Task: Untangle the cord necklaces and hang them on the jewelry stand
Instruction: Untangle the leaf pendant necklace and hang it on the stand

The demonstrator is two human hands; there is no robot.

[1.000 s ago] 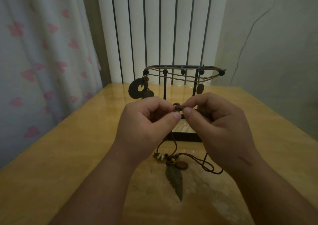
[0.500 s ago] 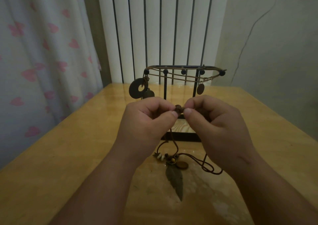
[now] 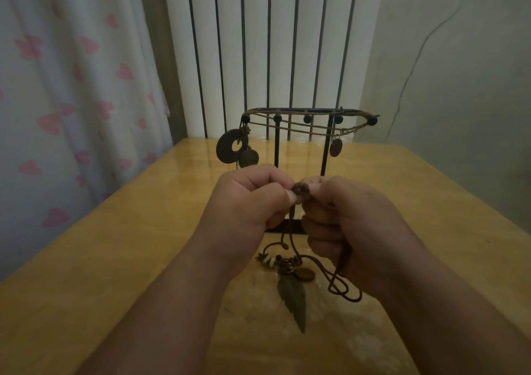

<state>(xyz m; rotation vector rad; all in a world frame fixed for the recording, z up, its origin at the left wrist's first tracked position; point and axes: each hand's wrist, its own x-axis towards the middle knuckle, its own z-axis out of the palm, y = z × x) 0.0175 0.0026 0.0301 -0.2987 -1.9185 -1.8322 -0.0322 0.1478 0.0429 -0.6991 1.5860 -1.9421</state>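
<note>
A black jewelry stand stands at the middle of the wooden table. Brown cords run along its top bar, with a ring pendant hanging at its left end and a small oval pendant at its right. In front of the stand my left hand and my right hand meet above the table, both pinching a dark knot in a brown cord necklace. That cord drops to the table, where its beads, a coin-like disc and a leaf pendant lie. A cord loop trails from under my right hand.
A curtain with pink heart prints hangs close along the table's left edge. Vertical blinds stand behind the table's far edge, and a grey wall rises on the right.
Both hands have stayed on the knot and sunk slightly. My right hand's fingers have curled tighter below the knot. The pendants on the table lie as before.
</note>
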